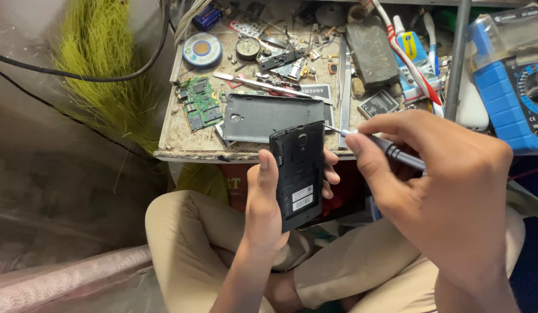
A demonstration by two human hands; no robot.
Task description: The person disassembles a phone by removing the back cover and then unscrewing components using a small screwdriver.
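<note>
Our left hand (pixel 263 203) grips the phone (pixel 298 174), its back cover (pixel 269 116) already off on the table (pixel 176 145); right fingers (pixel 367 156) pinch a screwdriver (pixel 391 152) at a top-corner screw, the frame not yet removed.

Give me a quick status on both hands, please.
Left hand grips opened black phone. Right hand holds grey metal screwdriver, tip at phone's top corner. Nothing blocking.

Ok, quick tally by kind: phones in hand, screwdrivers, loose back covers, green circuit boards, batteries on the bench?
Phone, back off, held in the left hand: 1
Screwdriver in the right hand: 1
Loose grey back cover: 1
Green circuit board: 1
Dark batteries on the bench: 2 clear, others possibly hidden
Total: 6
</note>
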